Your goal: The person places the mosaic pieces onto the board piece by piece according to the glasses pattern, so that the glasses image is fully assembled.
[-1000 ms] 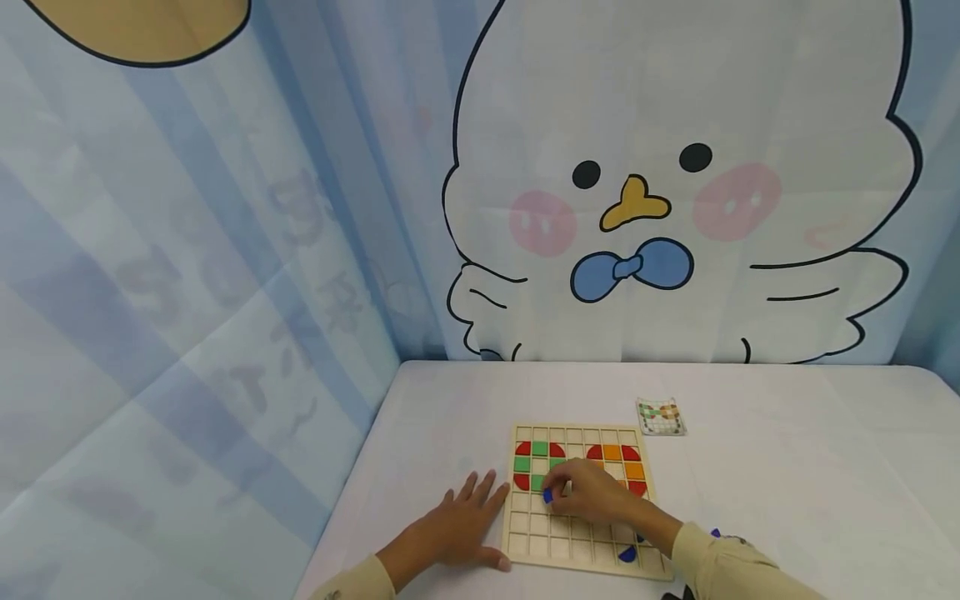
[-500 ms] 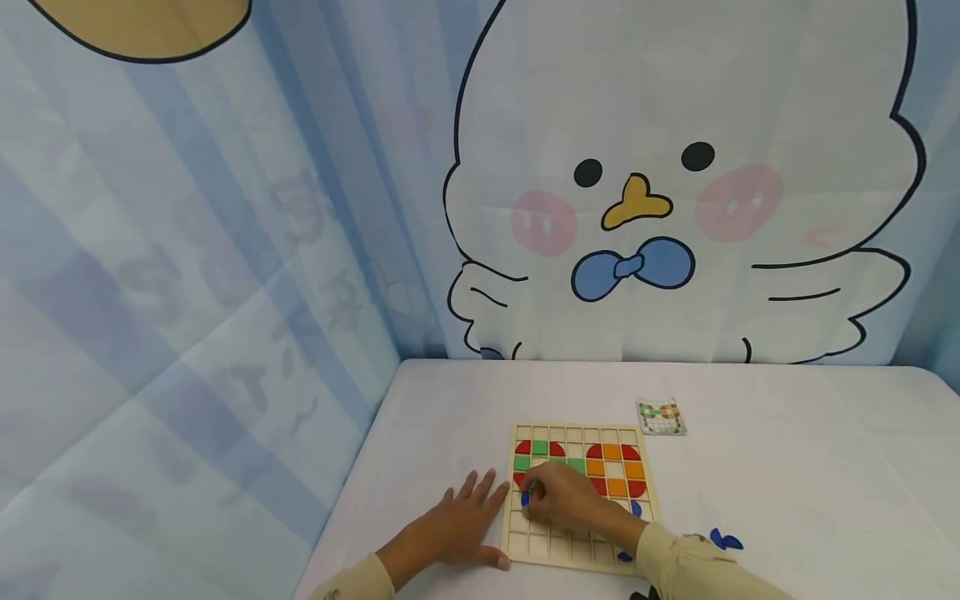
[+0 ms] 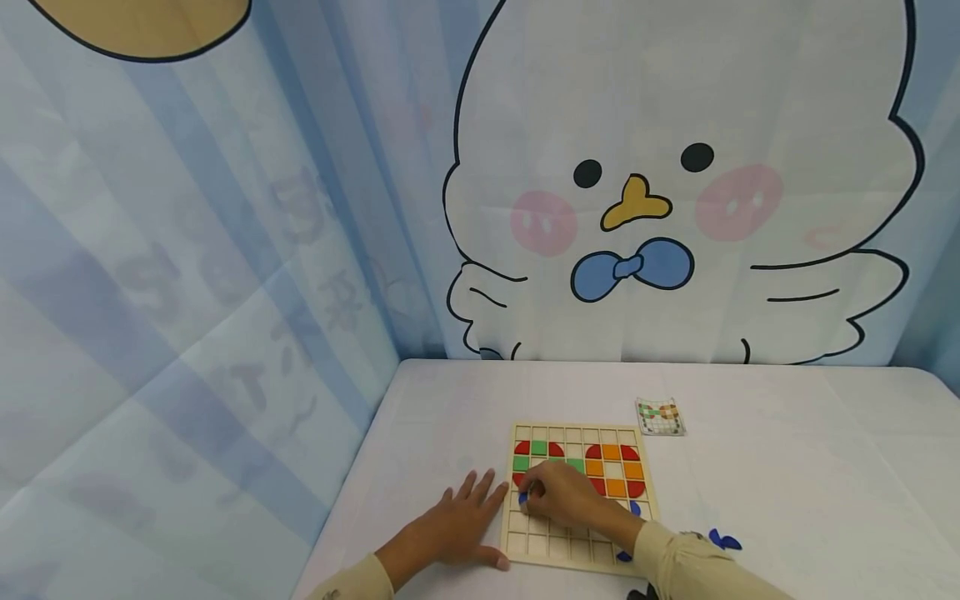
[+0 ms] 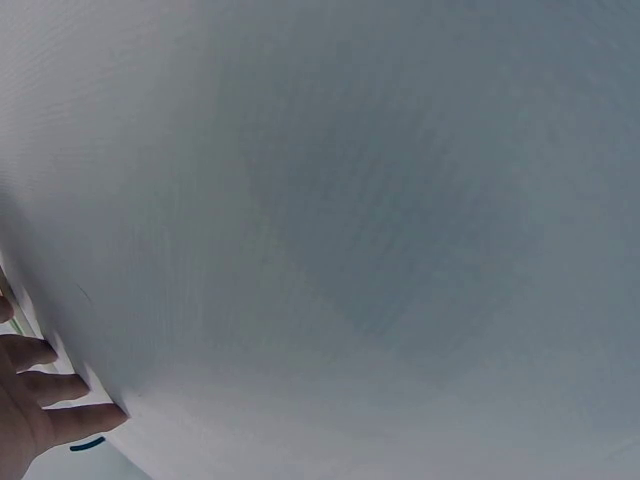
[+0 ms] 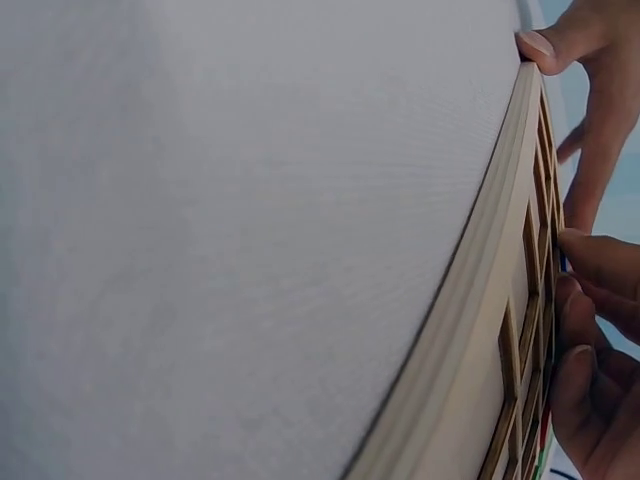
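A wooden grid board [image 3: 558, 546] lies on the white table, with red, green and orange tiles set in its upper rows. My left hand [image 3: 463, 521] rests flat and spread on the table, fingertips and thumb at the board's left edge. Over the board's left side, my right hand [image 3: 558, 496] pinches a small blue tile [image 3: 523, 500] just below the red tile at the left end; the tile is partly hidden by the fingers. In the right wrist view the curled fingers [image 5: 600, 265] of the right hand are close over the grid cells, a sliver of blue between them.
Another blue tile [image 3: 635, 508] sits on the board's right side, and one more [image 3: 624, 556] lies near its lower right, partly behind the sleeve. Loose blue tiles [image 3: 724, 540] are on the table to the right. A small pattern card [image 3: 661, 417] lies beyond the board's far right corner.
My right hand has moved left across the board with the blue tile, then stayed nearly still over the last half second. The left hand has stayed in place.
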Tool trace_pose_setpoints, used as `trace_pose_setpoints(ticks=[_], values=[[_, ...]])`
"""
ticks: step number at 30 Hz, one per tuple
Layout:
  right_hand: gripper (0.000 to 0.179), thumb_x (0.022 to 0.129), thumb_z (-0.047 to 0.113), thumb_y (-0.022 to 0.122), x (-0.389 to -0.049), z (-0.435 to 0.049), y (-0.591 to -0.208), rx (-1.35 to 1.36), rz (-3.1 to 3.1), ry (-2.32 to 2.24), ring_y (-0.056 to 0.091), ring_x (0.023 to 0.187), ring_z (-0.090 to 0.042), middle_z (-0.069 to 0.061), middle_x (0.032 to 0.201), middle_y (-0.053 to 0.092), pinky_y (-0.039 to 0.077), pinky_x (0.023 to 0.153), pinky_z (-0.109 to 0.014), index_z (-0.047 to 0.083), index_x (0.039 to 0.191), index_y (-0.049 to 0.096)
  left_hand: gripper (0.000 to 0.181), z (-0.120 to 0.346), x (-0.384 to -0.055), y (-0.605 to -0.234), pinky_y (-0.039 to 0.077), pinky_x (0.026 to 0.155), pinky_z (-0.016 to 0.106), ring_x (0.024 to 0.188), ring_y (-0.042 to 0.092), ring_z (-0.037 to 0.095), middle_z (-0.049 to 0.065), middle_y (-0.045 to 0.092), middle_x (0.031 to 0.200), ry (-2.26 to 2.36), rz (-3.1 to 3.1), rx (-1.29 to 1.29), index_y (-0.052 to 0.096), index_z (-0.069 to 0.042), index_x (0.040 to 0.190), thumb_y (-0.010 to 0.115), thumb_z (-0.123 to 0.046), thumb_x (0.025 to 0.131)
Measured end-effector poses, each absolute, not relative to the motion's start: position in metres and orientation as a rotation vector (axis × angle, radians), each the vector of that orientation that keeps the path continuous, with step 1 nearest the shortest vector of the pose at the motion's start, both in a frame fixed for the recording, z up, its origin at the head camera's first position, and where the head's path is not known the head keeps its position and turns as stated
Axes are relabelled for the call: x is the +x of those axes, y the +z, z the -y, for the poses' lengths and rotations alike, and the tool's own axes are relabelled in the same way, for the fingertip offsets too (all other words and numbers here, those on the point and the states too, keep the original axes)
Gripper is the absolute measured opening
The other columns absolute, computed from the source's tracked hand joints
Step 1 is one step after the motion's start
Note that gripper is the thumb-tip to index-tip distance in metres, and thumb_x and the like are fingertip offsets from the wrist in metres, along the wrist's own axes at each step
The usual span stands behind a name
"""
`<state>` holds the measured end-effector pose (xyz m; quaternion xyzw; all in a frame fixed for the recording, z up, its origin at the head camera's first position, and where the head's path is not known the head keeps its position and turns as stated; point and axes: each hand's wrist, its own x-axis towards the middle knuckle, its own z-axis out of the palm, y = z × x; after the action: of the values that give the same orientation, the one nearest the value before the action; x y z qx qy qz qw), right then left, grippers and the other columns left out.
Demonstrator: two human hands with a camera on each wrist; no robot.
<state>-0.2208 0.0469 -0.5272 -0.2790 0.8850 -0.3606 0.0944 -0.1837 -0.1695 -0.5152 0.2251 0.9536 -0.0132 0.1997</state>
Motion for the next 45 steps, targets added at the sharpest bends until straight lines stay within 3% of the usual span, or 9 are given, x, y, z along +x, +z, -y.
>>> trace_pose_setpoints(ticks=[30,38,45], values=[[0.019,0.084,0.021,0.081,-0.221,-0.054,-0.521,-0.934,-2.627,-1.025,0.052,0.068,0.001,0.014,0.078,0.064,0.047,0.064,-0.02,0.013,0.101,0.076,0.106,0.169,-0.182,-0.512,0.039,0.11,0.061,0.152,0.025,0.038,0.007,0.02,0.169,-0.063,-2.664,0.637,0.023,-0.027,0.161,0.056,-0.083,0.077],[0.021,0.09,0.025,0.075,-0.224,-0.086,-0.519,-1.035,-2.538,-1.106,0.059,0.082,-0.002,0.01,0.092,0.07,0.053,0.076,-0.025,0.013,0.107,0.075,0.107,0.168,-0.183,-0.515,0.038,0.112,0.06,0.153,0.023,0.036,0.004,0.018,0.169,-0.072,-2.667,0.6,0.022,-0.031,0.161,0.057,-0.084,0.075],[0.02,0.095,0.024,0.071,-0.222,-0.136,-0.514,-0.98,-2.5,-1.169,0.053,0.07,-0.001,0.011,0.094,0.068,0.048,0.062,-0.02,0.013,0.11,0.073,0.108,0.168,-0.184,-0.52,0.038,0.112,0.061,0.154,0.023,0.035,0.002,0.018,0.169,-0.066,-2.672,0.591,0.022,-0.032,0.161,0.057,-0.086,0.073]])
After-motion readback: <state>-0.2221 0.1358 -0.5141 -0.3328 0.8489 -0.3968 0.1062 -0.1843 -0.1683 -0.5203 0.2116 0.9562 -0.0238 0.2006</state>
